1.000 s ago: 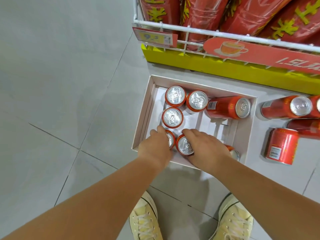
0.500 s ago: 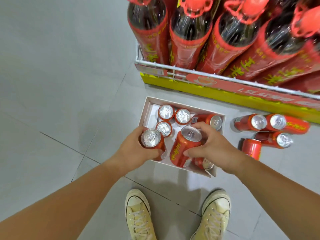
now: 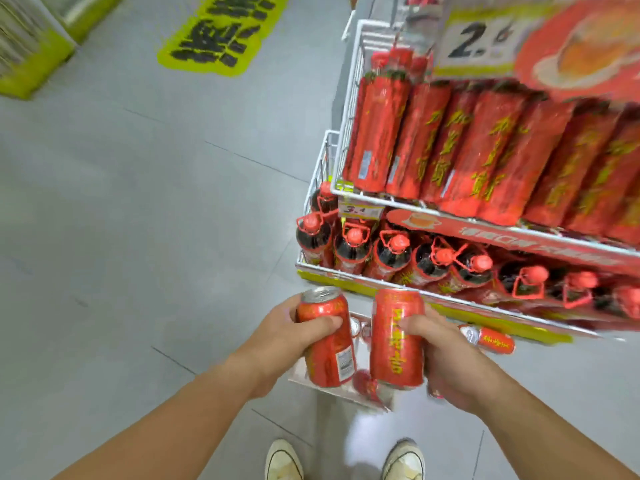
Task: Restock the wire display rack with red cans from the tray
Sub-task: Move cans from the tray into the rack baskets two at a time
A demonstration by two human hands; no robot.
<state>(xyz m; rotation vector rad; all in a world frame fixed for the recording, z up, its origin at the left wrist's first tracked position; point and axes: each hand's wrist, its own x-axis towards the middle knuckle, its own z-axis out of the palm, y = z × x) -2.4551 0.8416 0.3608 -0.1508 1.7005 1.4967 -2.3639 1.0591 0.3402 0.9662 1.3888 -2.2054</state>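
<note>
Left grip (image 3: 277, 336) wraps one can (image 3: 327, 344) mid-body, upright. Right grip (image 3: 446, 355) wraps a second can (image 3: 396, 337) the same way. Both are above the tray (image 3: 332, 393) on the floor, near the rack (image 3: 401, 202) front. Judged: full, weighty, rigid, slick-walled; a mid-body hold suits.

The left can (image 3: 327, 341) is red with a silver top and a white label. The right can (image 3: 396, 337) is red with big yellow letters. The packs (image 3: 450, 147) at far right are red with yellow letters too. The bottles (image 3: 391, 252) below look dark with red caps. The rack (image 3: 349, 98) is white. The floor (image 3: 138, 202) is grey, and its far sticker (image 3: 221, 29) is yellow-green with black letters. The shoes (image 3: 284, 460) are cream.
</note>
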